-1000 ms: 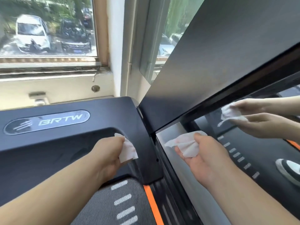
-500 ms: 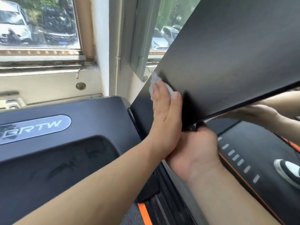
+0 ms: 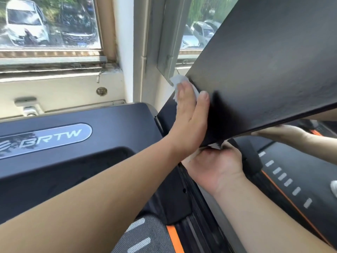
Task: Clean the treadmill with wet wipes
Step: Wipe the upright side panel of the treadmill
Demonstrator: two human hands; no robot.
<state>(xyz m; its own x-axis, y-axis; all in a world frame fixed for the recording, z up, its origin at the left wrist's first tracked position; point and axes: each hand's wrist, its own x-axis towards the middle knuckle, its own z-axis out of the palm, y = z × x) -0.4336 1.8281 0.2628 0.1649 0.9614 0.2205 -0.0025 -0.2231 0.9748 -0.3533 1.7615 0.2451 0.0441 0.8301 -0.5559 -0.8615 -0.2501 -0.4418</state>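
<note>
Left hand [image 3: 191, 115] moved wipe [image 3: 176, 82] from BRTW cover [image 3: 54, 137] onto upright [image 3: 264, 70]

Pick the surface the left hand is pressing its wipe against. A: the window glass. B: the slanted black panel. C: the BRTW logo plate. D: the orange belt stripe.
B: the left hand lies flat, fingers straight, pressing the white wipe against the left edge of the slanted black panel.
</note>
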